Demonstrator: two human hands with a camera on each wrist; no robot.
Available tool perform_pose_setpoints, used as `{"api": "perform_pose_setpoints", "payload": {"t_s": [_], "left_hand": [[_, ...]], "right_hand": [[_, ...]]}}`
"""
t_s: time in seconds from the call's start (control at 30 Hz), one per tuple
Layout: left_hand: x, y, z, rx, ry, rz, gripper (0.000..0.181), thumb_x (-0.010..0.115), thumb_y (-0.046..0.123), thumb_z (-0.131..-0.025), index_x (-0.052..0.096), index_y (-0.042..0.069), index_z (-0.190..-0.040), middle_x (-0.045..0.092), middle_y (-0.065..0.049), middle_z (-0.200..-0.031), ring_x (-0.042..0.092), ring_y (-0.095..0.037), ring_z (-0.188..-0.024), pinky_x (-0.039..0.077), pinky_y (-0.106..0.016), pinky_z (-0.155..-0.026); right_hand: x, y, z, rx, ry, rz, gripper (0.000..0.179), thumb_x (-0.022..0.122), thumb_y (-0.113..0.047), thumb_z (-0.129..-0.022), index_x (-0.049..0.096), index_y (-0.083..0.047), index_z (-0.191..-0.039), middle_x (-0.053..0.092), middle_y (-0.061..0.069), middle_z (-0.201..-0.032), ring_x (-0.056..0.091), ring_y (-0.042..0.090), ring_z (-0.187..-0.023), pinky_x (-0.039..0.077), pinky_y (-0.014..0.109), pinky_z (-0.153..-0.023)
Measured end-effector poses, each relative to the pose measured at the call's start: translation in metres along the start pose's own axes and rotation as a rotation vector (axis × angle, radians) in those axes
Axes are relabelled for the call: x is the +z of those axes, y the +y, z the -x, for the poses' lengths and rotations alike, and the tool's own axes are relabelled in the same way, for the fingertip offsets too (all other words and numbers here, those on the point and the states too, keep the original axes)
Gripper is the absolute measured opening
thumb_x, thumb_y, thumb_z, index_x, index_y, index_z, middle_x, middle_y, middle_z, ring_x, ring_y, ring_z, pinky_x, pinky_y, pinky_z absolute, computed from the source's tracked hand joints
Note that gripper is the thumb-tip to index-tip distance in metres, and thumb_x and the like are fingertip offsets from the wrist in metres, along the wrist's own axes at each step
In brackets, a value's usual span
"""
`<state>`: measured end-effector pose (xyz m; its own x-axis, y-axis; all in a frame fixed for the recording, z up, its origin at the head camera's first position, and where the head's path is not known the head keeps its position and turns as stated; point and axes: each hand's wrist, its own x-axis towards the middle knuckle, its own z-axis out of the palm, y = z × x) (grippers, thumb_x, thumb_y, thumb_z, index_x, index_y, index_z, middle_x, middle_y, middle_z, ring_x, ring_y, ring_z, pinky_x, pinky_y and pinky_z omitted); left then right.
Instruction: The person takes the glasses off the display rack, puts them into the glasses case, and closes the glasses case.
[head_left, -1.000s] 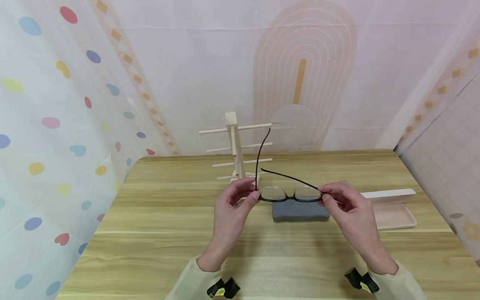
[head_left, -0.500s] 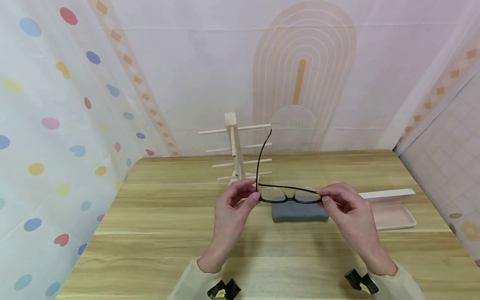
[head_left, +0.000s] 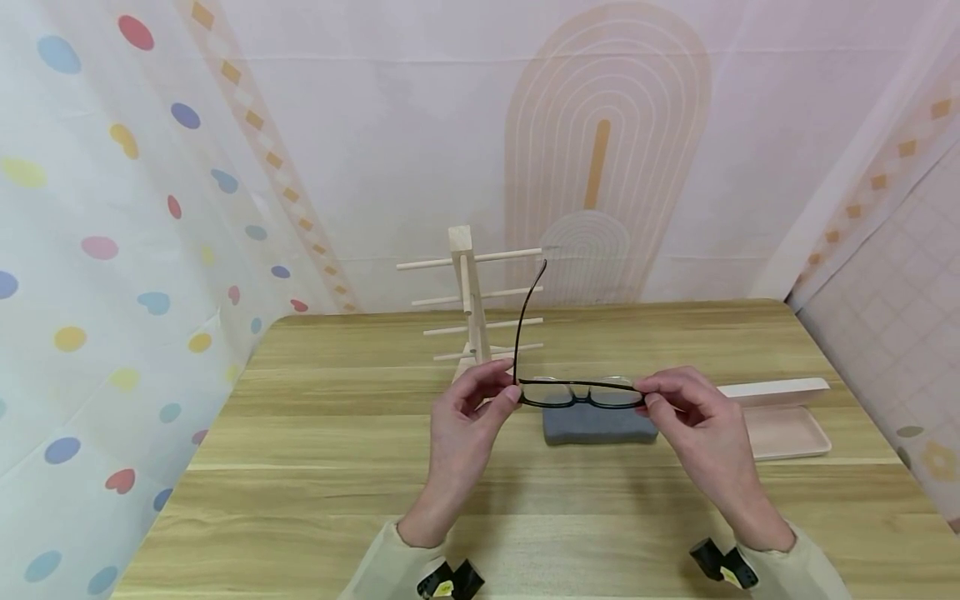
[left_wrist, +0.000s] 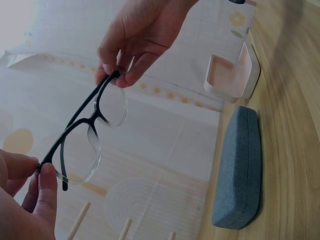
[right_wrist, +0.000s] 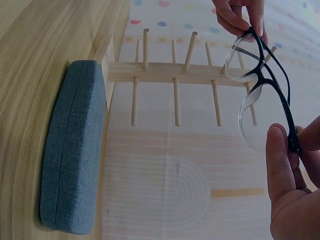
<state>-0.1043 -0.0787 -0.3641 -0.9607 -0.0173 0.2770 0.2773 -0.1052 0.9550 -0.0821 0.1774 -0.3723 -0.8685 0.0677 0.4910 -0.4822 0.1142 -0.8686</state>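
Observation:
Held up above the table is a pair of eyeglasses point(head_left: 581, 402) with a black upper frame and clear lower rims. My left hand point(head_left: 468, 433) pinches its left corner by the hinge, and my right hand point(head_left: 701, 437) pinches the right corner. The left temple stands out, pointing away toward the back. The right temple lies folded across behind the lenses. Under the glasses in the head view, a closed grey-blue glasses case point(head_left: 600, 427) rests on the table; both wrist views show it point(left_wrist: 237, 170) apart from the hands.
Behind the left hand stands a wooden rack point(head_left: 472, 292) with several thin pegs. An open case point(head_left: 787, 429), white outside and pinkish inside, lies beyond the right hand. A patterned cloth point(head_left: 390, 150) hangs behind the wooden table point(head_left: 315, 433).
The right temple has swung inward, from angled out to folded flat behind the lenses. The left temple stays out, and both hands keep nearly the same place.

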Motion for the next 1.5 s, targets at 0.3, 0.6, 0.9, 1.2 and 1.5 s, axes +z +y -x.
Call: {"api": "perform_pose_setpoints", "payload": {"t_s": [0.3, 0.6, 0.9, 1.2, 1.5], "left_hand": [[0.0000, -0.0012, -0.0001, 0.016, -0.005, -0.009, 0.029, 0.072, -0.006, -0.092, 0.071, -0.005, -0.120, 0.068, -0.016, -0.102, 0.068, -0.017, -0.090, 0.061, -0.027, -0.079], [-0.0004, -0.0016, -0.0004, 0.015, -0.011, -0.048, 0.026, 0.073, -0.004, -0.092, 0.075, -0.001, -0.117, 0.070, -0.014, -0.102, 0.069, -0.017, -0.090, 0.060, -0.024, -0.078], [-0.0036, -0.0034, -0.0007, 0.014, -0.027, -0.077, 0.022, 0.075, 0.001, -0.092, 0.078, 0.002, -0.114, 0.074, -0.012, -0.108, 0.071, -0.018, -0.094, 0.060, -0.027, -0.084], [-0.0046, -0.0056, -0.0009, 0.057, -0.023, -0.089, 0.018, 0.077, 0.002, -0.091, 0.079, 0.000, -0.110, 0.074, -0.011, -0.111, 0.071, -0.018, -0.101, 0.060, -0.028, -0.087], [-0.0045, -0.0064, -0.0002, 0.033, -0.030, -0.125, 0.017, 0.077, 0.002, -0.092, 0.080, 0.003, -0.108, 0.075, -0.010, -0.108, 0.071, -0.016, -0.099, 0.060, -0.028, -0.086]], "right_hand": [[0.0002, 0.0002, -0.0001, 0.011, -0.002, 0.006, 0.017, 0.061, 0.018, -0.093, 0.073, 0.010, -0.103, 0.067, 0.007, -0.101, 0.075, 0.015, -0.081, 0.061, 0.026, -0.073], [0.0004, -0.0006, 0.0002, 0.027, 0.005, 0.032, 0.018, 0.061, 0.018, -0.093, 0.073, 0.009, -0.103, 0.067, 0.006, -0.102, 0.074, 0.014, -0.080, 0.061, 0.027, -0.073], [0.0012, -0.0012, -0.0001, 0.041, 0.002, 0.058, 0.018, 0.062, 0.016, -0.094, 0.074, 0.007, -0.104, 0.068, 0.007, -0.101, 0.075, 0.016, -0.081, 0.061, 0.026, -0.074], [0.0019, -0.0004, -0.0005, 0.072, 0.011, 0.103, 0.018, 0.062, 0.015, -0.094, 0.075, 0.006, -0.103, 0.069, 0.004, -0.099, 0.074, 0.013, -0.080, 0.061, 0.026, -0.072], [0.0003, 0.0008, -0.0004, 0.080, 0.015, 0.108, 0.018, 0.062, 0.015, -0.094, 0.074, 0.007, -0.103, 0.069, 0.004, -0.100, 0.074, 0.013, -0.080, 0.061, 0.026, -0.072]]}}
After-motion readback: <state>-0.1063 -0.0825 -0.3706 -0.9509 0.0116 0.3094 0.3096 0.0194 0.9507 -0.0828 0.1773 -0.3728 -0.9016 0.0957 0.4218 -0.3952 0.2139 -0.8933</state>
